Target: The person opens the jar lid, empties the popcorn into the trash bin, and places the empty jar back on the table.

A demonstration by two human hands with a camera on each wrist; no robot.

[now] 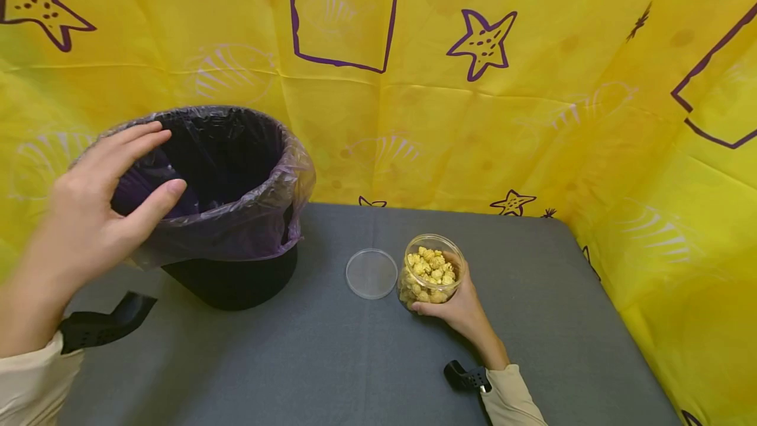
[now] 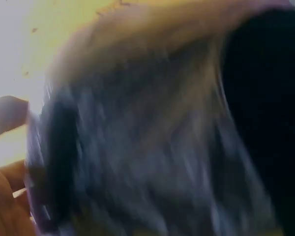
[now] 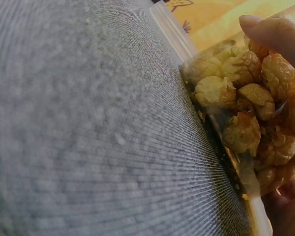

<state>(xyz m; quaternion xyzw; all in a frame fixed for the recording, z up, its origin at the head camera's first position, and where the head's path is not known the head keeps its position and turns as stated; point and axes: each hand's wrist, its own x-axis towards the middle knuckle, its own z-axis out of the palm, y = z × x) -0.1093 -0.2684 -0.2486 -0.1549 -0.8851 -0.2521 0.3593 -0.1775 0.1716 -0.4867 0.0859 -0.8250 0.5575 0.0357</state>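
Beside a lid [image 1: 371, 273], the right hand [image 1: 458, 307] grips a popcorn jar [image 1: 422, 293]; the uncurled left hand [image 1: 103, 196] part-hides a bin [image 1: 236, 281].

So everything sat on a flat table covered in dark grey, fine-ribbed fabric [image 1: 331, 360], and its rounded far corner was off beyond the right hand [image 1: 458, 307], on that hand's right. A round black bin [image 1: 236, 281] with a see-through purple plastic liner [image 1: 254, 229] folded over its rim stood on it, below and to the right of the left hand [image 1: 106, 202]. Left of the right hand, a round clear plastic lid [image 1: 371, 273] lay flat, just beside the clear round jar [image 1: 421, 296] of yellowish popcorn [image 1: 434, 267] that hand gripped, base down on the fabric.
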